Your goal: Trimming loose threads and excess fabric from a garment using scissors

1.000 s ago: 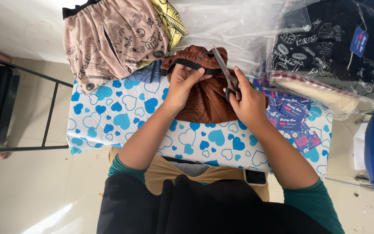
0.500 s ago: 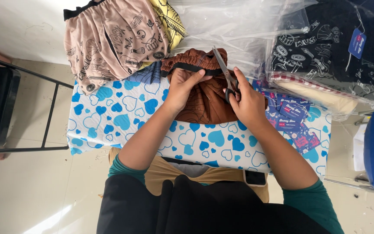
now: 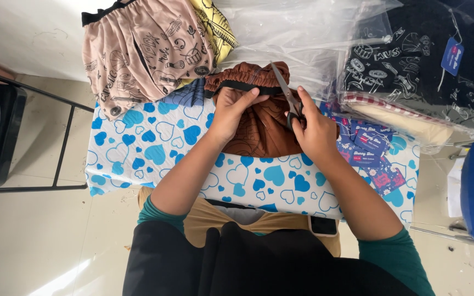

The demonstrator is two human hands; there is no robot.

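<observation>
Head cam, looking straight down. Biggest thing: white cushion with blue hearts [image 3: 154, 151] across the lap, filling the middle. Up at 11 o'clock, beige printed garment [image 3: 144, 49] with a yellow one [image 3: 215, 24] tucked just beside it. At 1 to 2 o'clock, clear plastic bag holding a black printed garment [image 3: 412, 66], with loose clear plastic [image 3: 308, 38] spread toward 12. Dead centre on the cushion, brown garment [image 3: 261, 129] with gathered elastic waistband pointing to 12. Left hand [image 3: 231, 112] pinching the waistband edge, fingers closed on the fabric. Right hand [image 3: 314, 129] gripping scissors [image 3: 283, 87], fingers through the handles, blades angled up toward 11 and resting against the waistband; can't tell if blades are parted or not. Small stack of blue paper tags [image 3: 371, 142] at 3 o'clock, just beside the right hand. Phone [image 3: 323, 223] peeking out at 5 o'clock under the cushion edge.
</observation>
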